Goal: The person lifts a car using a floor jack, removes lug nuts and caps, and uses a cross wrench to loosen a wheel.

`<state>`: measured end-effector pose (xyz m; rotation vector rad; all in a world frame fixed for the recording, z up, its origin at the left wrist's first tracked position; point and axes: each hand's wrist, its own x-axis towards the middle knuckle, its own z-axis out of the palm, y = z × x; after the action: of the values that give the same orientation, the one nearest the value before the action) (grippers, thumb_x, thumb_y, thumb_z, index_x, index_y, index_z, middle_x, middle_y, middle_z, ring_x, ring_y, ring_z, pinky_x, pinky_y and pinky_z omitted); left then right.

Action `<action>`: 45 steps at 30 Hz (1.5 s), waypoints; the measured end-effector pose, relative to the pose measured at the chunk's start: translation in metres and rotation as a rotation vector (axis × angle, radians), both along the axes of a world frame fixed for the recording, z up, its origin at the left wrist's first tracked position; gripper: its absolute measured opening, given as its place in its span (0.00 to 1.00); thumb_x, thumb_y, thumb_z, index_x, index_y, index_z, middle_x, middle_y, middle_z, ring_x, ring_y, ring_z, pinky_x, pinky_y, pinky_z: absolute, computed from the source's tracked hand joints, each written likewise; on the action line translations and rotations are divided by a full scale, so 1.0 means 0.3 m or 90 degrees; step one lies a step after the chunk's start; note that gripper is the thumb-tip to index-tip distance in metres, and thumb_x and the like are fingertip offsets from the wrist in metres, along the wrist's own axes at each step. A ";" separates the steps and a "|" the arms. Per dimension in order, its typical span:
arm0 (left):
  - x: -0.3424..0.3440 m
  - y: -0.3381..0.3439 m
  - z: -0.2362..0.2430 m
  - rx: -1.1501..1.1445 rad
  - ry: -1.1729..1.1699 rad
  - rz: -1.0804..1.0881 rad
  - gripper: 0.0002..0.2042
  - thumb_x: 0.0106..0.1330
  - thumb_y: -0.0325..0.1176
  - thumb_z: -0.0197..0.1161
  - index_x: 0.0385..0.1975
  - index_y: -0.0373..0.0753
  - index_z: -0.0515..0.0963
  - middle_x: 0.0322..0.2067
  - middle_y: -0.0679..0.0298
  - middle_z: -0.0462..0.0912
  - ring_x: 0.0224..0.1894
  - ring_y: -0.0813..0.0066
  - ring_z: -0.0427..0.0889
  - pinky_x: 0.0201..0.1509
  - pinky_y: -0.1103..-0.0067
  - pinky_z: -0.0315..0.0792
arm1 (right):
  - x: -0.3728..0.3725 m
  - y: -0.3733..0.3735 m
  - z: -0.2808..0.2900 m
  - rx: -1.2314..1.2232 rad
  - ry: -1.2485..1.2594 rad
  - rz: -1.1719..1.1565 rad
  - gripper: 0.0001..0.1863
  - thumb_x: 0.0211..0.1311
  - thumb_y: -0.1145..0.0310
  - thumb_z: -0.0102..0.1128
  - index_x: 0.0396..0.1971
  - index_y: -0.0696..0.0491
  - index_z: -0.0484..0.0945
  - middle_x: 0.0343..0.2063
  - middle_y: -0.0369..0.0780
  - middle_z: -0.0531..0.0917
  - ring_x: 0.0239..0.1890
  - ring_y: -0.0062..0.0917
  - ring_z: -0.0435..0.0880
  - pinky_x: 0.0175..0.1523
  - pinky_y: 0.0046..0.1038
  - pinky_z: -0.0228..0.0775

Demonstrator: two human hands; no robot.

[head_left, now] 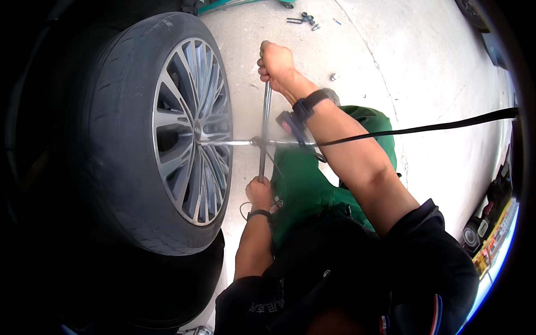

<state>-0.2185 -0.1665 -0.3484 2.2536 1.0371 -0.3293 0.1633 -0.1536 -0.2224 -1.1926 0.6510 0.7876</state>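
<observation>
A four-way lug wrench (264, 114) stands crosswise in front of a car wheel. One arm of it reaches the hub area of the silver multi-spoke rim (192, 72); the exact contact at the lug is too small to make out. My right hand (276, 60) is closed round the upper end of the wrench's bar, with a dark band on that wrist. Round the lower end of the same bar, my left hand (259, 192) is closed, close to my green trousers (301, 178). The black tyre (120, 139) rises upright to the left of both hands.
Several small dark fasteners (306, 20) lie on the pale concrete floor (424, 72), and one small metal piece (333, 76) lies nearer. A green metal frame (229, 4) is at the top. A black strap (419, 129) runs across my right forearm.
</observation>
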 end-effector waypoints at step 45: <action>-0.011 -0.193 0.352 -0.655 -0.172 0.264 0.10 0.66 0.31 0.49 0.44 0.37 0.71 0.24 0.70 0.65 0.21 0.81 0.68 0.19 0.84 0.64 | -0.523 -0.511 -0.114 -0.529 -0.529 0.948 0.41 0.59 0.28 0.45 0.31 0.56 0.85 0.30 0.46 0.86 0.39 0.39 0.86 0.45 0.37 0.76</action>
<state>-0.2217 -0.2242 -0.2430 1.1014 0.8679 -0.2737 0.0064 -0.3069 -0.2566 -2.5959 -0.8794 1.0711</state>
